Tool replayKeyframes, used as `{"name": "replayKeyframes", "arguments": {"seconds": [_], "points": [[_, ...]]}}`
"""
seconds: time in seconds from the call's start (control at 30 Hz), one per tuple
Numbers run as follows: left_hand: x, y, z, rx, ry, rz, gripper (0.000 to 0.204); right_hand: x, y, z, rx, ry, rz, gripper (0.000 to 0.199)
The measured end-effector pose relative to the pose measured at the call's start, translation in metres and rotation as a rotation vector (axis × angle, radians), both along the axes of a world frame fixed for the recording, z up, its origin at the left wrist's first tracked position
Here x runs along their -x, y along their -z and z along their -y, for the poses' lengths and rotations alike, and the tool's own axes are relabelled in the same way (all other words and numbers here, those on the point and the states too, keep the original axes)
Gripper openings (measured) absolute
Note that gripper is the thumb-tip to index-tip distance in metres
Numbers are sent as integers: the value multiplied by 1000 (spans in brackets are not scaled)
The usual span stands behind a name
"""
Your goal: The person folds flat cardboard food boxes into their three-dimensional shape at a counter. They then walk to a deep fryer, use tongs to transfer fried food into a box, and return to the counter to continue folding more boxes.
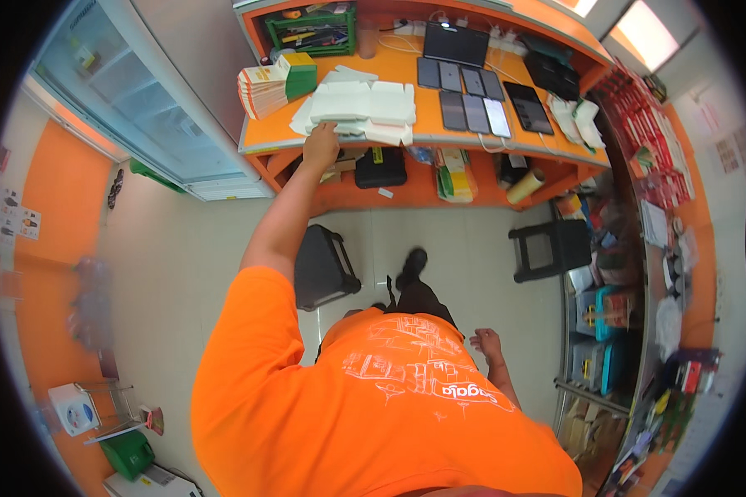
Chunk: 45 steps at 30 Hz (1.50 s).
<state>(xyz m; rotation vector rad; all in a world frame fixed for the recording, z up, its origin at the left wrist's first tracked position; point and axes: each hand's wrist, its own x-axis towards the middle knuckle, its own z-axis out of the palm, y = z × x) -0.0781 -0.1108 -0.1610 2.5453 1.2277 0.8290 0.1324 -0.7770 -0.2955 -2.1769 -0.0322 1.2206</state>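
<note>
My left hand (322, 142) reaches forward to the near edge of the desk. Its fingers are closed on the edge of a loose pile of flat white cartons (363, 103), which lie overlapping on the orange top. Left of the pile stands a fanned bundle of folded white, orange and green cartons (264, 88), with a green and yellow carton (299, 74) against it. My right hand (486, 341) hangs low beside my body, fingers loosely apart, holding nothing.
Several phones (476, 114), a black tablet (528, 108) and a dark laptop (456, 43) occupy the orange desk (261, 135). A green crate (311, 31) holds tools. Black stools (327, 265) (553, 248) stand below. A glass-door fridge (153, 99) is left; crowded shelves (605, 331) line the right.
</note>
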Motion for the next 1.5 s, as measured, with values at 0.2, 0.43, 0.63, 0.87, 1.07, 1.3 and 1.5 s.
{"name": "replayKeyframes", "arguments": {"seconds": [0.2, 0.43, 0.63, 0.87, 1.07, 1.3, 1.5], "points": [[-42, 27, -113, 34, 161, -472, 44, -85, -47, -259, -448, -328, 119, 25], [-46, 18, -117, 37, 198, -280, 18, -119, -118, -525, -779, -832, 214, 29], [-72, 7, -108, 350, 276, -205, 22, -115, -143, -649, -754, -988, 406, 27], [-65, 9, -120, 374, 288, -186, 24, -86, -131, -738, -594, -1308, 632, 44], [-58, 16, -138, 447, 392, -126, 28, -85, -148, -746, -231, -1588, 911, 27], [-61, 18, -178, 914, 479, -161, 36, -146, -197, -631, 116, -1083, 143, 25], [-63, 29, -205, 1095, 552, -128, 37, -176, -105, -498, 428, -1571, 301, 27]]}}
